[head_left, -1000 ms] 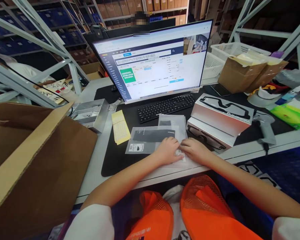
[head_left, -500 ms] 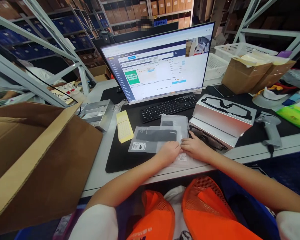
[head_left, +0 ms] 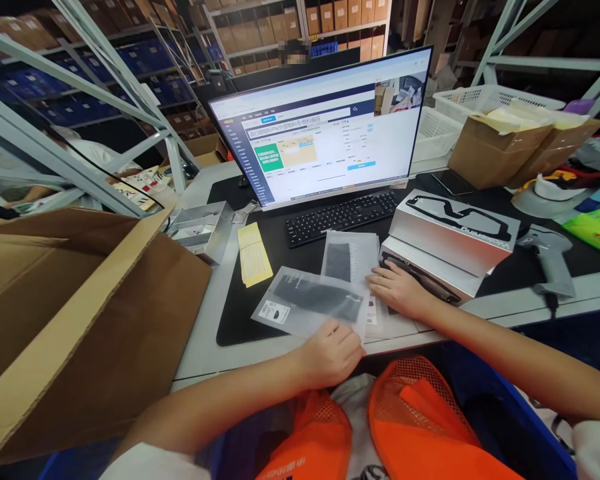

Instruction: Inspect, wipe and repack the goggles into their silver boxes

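My left hand point(head_left: 333, 352) is closed on the near corner of a clear plastic bag point(head_left: 305, 301), which has a dark panel and a white barcode label. The bag slants across the black mat toward the table's front edge. My right hand point(head_left: 396, 288) lies flat with fingers stretched over a second clear bag point(head_left: 341, 261), which also has a dark panel and a label partly under the hand. Just right of that hand sit silver boxes point(head_left: 443, 233) with black eyewear-like outlines printed on them.
A keyboard point(head_left: 343, 217) and lit monitor point(head_left: 325, 133) stand behind the bags. Yellow label sheets point(head_left: 255, 257) and an open silver box point(head_left: 203, 230) lie left. A large cardboard carton point(head_left: 150, 320) fills the left side. A barcode scanner point(head_left: 550, 263) rests at right.
My left hand has drawn the labelled bag toward me, tilting it and uncovering more of the second bag. My right hand stays nearly in place.
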`<state>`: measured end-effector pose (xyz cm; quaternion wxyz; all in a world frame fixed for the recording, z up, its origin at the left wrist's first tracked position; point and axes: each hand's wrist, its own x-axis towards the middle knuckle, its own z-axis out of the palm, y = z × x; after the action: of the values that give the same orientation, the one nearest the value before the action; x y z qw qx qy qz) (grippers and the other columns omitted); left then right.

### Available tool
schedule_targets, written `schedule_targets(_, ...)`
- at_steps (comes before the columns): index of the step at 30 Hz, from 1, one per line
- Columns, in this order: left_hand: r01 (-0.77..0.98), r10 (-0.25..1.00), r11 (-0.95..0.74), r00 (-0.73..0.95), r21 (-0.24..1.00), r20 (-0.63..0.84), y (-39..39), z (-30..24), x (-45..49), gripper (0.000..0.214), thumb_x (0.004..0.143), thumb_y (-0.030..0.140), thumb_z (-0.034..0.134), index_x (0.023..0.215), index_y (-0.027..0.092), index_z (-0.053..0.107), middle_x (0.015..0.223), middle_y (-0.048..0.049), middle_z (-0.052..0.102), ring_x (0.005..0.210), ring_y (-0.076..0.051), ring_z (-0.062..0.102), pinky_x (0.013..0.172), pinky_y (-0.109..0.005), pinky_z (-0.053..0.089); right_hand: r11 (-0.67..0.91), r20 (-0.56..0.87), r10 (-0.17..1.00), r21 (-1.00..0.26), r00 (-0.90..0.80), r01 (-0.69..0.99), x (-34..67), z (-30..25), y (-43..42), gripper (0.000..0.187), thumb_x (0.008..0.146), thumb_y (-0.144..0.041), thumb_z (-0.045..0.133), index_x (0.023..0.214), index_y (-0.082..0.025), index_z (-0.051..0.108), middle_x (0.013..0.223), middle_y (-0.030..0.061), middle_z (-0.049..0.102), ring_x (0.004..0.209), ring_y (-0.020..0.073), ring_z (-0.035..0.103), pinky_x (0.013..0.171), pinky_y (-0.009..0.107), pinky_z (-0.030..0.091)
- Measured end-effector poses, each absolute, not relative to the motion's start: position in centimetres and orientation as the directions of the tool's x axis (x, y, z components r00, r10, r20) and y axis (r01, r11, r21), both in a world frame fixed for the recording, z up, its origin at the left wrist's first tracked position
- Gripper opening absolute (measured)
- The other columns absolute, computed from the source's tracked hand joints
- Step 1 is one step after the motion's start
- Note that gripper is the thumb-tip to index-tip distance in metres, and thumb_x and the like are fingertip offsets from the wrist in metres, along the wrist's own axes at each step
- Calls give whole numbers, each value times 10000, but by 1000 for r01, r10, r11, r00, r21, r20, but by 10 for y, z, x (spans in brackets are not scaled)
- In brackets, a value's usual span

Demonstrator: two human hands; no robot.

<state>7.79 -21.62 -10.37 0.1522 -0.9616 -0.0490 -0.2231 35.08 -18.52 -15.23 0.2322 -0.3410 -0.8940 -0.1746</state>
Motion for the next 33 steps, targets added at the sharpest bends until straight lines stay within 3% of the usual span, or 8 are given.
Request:
schedule_targets(4,181,117,-976,908,-125,402,-222,-108,78,241,966,228,520,735,172,555,726,-25,585,715,-172,523,652,-353,323,715,552,533,111,-641,691,350,-153,-179,224,1010,-149,475,1042,-132,696,1036,109,738,987,236,643,946,424,464)
schedule_targets(8,361,485,-854,812,374,324,-177,-115,87,279,996,324,413,1042,197,657,1195,-113,669,1176,-238,566,1000,-438,420,688,566,590,21,-576,725,346,-155,-170,271,1018,-149,438,1075,-143,703,995,109,742,929,219,664,833,368,491)
schedule_targets(10,396,671,-666,688,632,275,-141,-116,92,391,1002,353,367,1285,207,595,1457,-126,536,1427,-265,384,1169,-500,308,656,587,623,-30,-518,754,342,-153,-167,286,1022,-175,434,1098,-169,709,1056,110,739,961,226,666,823,371,490)
schedule_targets(12,380,757,-399,651,835,65,-105,-115,96,451,999,394,364,1371,219,550,1536,-117,464,1487,-262,314,1209,-513,262,626,610,641,-65,-465,777,337,-149,-165,288,1019,-203,444,1109,-194,717,1076,112,732,951,226,669,810,372,489)
schedule_targets(17,382,544,-217,812,898,-213,-52,-104,100,500,736,414,772,1184,206,694,1140,-108,734,1105,-267,673,977,-432,515,582,675,606,-17,-420,813,325,-132,-155,281,1009,-233,464,1092,-234,732,968,91,735,865,200,660,766,348,487)
schedule_targets(23,419,400,-118,850,900,-343,-35,-79,99,281,544,318,887,696,148,723,672,-16,693,612,-170,631,603,-290,503,616,765,542,-81,-347,784,320,-119,-134,238,1009,-271,505,1079,-233,729,982,80,737,893,202,667,790,355,499)
schedule_targets(28,326,570,-56,786,944,-238,-23,-53,79,265,598,289,876,743,121,731,692,-24,708,598,-160,627,583,-268,491,558,723,677,-388,-133,733,325,-114,-145,257,1003,-290,502,1160,-198,683,1081,111,712,975,230,669,870,381,545)
schedule_targets(33,-39,873,-80,480,996,88,-19,-9,45,178,764,229,786,879,146,679,764,12,736,660,-123,666,674,-235,555,445,517,846,-552,-129,705,334,-120,-190,204,978,-281,526,1028,-201,708,999,85,721,924,231,686,826,361,565)
